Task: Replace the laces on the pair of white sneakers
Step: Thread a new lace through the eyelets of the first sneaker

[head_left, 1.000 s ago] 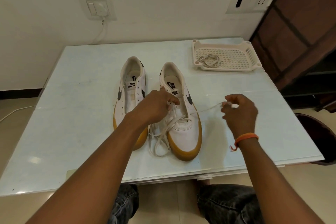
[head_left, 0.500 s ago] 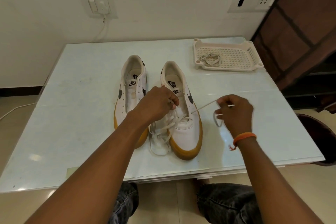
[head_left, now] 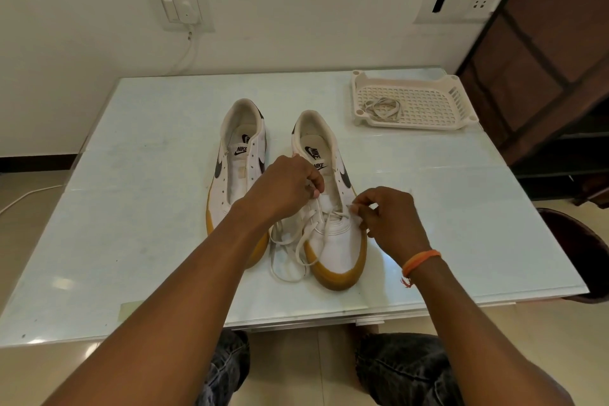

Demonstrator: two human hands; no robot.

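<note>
On the tabletop [head_left: 131, 208], 1 lace [head_left: 298, 242] is pinched by both the left hand [head_left: 283, 188] and right hand [head_left: 389, 217] at the half-laced right sneaker [head_left: 333, 208], while the left sneaker [head_left: 239, 171] is left unlaced.

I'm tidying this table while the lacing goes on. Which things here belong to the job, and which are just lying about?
Part of the job:
right sneaker, gripped by the left hand
its lace, pinched by the right hand
left sneaker, unlaced
bundled lace in the tray

Just lying about:
wall charger
socket plate
</note>
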